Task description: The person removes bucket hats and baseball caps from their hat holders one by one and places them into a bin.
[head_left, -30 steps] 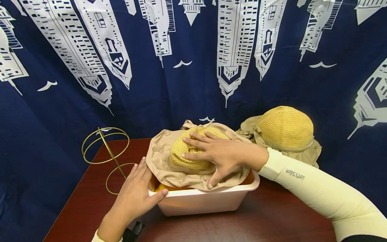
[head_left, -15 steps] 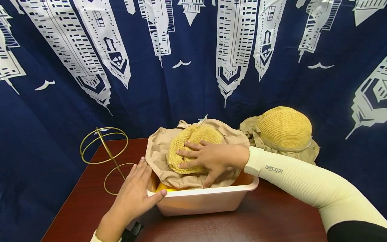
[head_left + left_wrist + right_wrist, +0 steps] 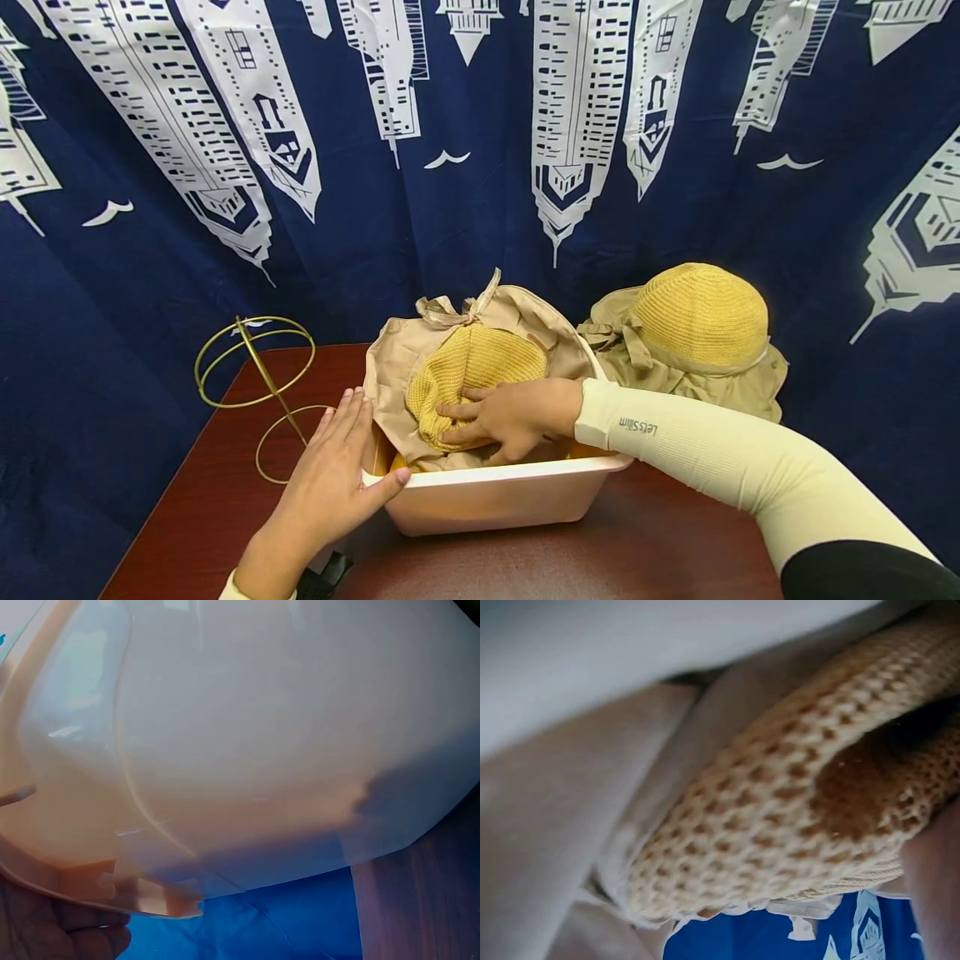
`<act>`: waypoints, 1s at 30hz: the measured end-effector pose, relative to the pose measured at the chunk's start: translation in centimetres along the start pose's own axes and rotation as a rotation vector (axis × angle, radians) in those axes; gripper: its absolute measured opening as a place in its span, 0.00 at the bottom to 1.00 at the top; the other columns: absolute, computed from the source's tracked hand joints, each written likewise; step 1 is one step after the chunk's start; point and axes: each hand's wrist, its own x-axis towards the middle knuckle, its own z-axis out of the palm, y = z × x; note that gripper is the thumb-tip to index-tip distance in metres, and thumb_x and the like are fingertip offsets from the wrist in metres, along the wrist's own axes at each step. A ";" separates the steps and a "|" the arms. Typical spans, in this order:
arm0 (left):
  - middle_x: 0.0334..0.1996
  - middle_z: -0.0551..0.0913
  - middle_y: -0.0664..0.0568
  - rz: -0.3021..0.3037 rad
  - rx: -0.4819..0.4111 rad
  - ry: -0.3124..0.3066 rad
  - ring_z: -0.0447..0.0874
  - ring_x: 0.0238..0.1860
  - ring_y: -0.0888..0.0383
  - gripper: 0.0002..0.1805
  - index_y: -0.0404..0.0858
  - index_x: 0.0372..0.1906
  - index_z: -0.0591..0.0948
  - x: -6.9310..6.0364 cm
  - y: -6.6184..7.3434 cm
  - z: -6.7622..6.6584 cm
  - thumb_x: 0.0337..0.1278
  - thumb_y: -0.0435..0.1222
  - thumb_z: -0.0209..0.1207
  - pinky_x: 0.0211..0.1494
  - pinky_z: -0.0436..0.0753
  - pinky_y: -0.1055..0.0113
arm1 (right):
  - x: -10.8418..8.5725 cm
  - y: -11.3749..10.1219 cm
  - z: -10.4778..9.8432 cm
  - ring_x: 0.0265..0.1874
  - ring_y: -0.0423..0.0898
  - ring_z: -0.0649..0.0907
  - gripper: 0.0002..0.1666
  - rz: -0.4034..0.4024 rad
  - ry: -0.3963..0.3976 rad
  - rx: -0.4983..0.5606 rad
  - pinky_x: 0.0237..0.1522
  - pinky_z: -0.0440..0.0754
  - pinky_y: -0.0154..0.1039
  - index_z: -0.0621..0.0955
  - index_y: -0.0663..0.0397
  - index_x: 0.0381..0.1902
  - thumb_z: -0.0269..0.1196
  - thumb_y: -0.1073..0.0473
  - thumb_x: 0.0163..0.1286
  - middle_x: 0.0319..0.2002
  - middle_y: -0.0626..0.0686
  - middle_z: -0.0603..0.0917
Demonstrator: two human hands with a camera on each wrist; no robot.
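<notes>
A sun hat [image 3: 495, 354] with a yellow knitted crown and beige cloth brim sits tilted in a pale pink plastic tub [image 3: 495, 504]. My right hand [image 3: 517, 417] presses on the front of its crown, fingers spread, inside the tub's opening. The right wrist view shows the knit [image 3: 757, 817] close up, with a dark hollow pushed into it. At the tub's left corner, my left hand [image 3: 326, 479] lies with straight fingers along the side and the thumb on the front rim. In the left wrist view, fingertips [image 3: 97, 937] touch the rim's underside.
A second yellow and beige hat [image 3: 701, 321] stands behind the tub at the right. To the left is a gold wire stand [image 3: 273, 383] with rings. The tub rests on a reddish-brown table [image 3: 210, 492], backed by a dark blue curtain [image 3: 360, 242] with white building prints.
My right hand has moved left and down, pushing the hat's front deeper into the tub. The back brim with its bow has tipped up. My left hand has stayed on the tub's corner.
</notes>
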 end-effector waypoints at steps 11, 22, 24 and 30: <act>0.72 0.63 0.34 0.010 0.025 -0.031 0.56 0.75 0.41 0.53 0.25 0.70 0.66 0.3 -0.2 -0.2 0.55 0.63 0.61 0.74 0.57 0.44 | -3.9 0.6 -5.3 0.73 0.54 0.62 0.42 0.000 0.251 -0.063 0.70 0.62 0.56 0.62 0.35 0.77 0.56 0.31 0.70 0.78 0.52 0.55; 0.71 0.63 0.34 0.010 0.003 -0.030 0.57 0.74 0.40 0.52 0.25 0.70 0.66 0.3 -0.1 0.3 0.54 0.63 0.61 0.72 0.59 0.42 | -4.3 9.6 -7.0 0.75 0.57 0.55 0.44 0.329 0.376 0.192 0.74 0.54 0.55 0.60 0.43 0.78 0.55 0.33 0.72 0.78 0.57 0.53; 0.71 0.63 0.34 0.007 0.004 -0.035 0.57 0.74 0.40 0.53 0.25 0.70 0.66 0.1 -0.1 0.2 0.54 0.63 0.61 0.73 0.59 0.43 | -3.5 10.3 -6.5 0.76 0.55 0.54 0.45 0.356 0.350 0.222 0.74 0.51 0.57 0.59 0.42 0.79 0.54 0.31 0.71 0.78 0.57 0.52; 0.71 0.65 0.34 0.015 0.012 -0.016 0.58 0.74 0.40 0.53 0.25 0.69 0.67 0.1 -0.2 -0.1 0.53 0.63 0.62 0.72 0.60 0.44 | -2.5 11.0 -5.3 0.76 0.57 0.54 0.46 0.385 0.307 0.307 0.74 0.49 0.57 0.59 0.43 0.79 0.55 0.31 0.70 0.78 0.59 0.53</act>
